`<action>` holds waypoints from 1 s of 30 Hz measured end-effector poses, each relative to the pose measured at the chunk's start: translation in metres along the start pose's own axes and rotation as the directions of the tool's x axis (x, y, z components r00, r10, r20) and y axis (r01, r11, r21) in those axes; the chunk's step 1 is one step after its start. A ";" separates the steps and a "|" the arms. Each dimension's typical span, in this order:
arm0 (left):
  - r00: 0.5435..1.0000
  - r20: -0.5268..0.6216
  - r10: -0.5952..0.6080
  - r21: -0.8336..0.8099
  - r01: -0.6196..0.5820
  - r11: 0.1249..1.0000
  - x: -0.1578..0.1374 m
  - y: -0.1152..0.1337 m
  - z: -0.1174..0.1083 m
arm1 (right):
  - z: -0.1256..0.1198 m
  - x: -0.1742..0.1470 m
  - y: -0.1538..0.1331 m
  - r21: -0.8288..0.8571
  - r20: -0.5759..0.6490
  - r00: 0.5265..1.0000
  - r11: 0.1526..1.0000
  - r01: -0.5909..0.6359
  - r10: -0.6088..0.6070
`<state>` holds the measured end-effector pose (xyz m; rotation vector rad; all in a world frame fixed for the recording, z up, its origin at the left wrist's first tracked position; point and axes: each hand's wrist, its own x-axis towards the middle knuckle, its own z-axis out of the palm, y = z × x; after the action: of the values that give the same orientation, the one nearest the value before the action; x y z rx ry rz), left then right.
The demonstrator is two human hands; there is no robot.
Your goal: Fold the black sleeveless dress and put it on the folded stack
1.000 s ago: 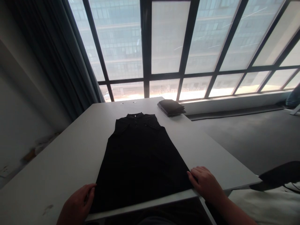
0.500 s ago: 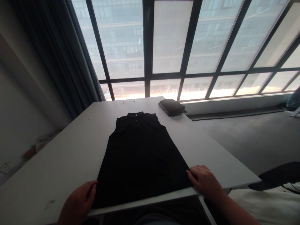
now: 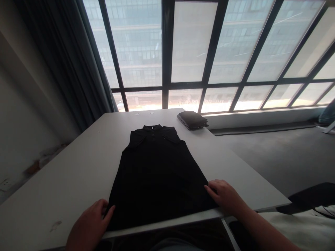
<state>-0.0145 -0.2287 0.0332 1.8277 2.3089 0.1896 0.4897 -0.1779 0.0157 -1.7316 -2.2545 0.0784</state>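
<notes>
A black polo shirt lies flat on the white table, its collar toward the window and its hem along the near edge. Both sleeves look folded inward over the chest. At the lower left corner, my left hand is closed on the side edge, thumb over the fabric and fingertips partly hidden. My right hand pinches the opposite side edge a little above the hem, with its fingers curled.
Toward the far right corner of the table sits a stack of folded dark garments. A dark curtain hangs at left, beside a large framed window. Pale cloth lies at the lower right, below the tabletop.
My right hand has slid slightly up and inward along the shirt's side edge. My left hand has shifted a little right, its thumb now reaching over the fabric. The shirt lies nearly the same.
</notes>
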 end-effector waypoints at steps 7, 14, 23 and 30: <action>0.987 0.154 0.040 -0.001 -0.040 0.999 -0.007 0.004 -0.007 | -0.028 0.071 -0.046 0.001 0.153 0.987 0.999 0.041 -0.041; 0.993 0.121 -0.018 -0.162 0.037 0.986 -0.011 0.000 -0.002 | -0.012 0.174 -0.097 0.027 0.329 0.905 0.961 0.277 -0.270; 0.977 0.200 -0.077 -0.211 0.120 0.970 -0.021 -0.001 -0.007 | 0.036 0.335 -0.131 0.037 0.353 0.918 0.983 0.178 -0.180; 0.971 0.231 -0.067 -0.168 0.108 0.980 -0.022 0.000 -0.012 | 0.082 0.407 -0.200 0.073 0.292 0.940 0.984 0.165 -0.179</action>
<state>-0.0124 -0.2496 0.0465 1.5695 2.1365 0.1635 0.1865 0.1665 0.0626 -1.5784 -2.5844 0.3763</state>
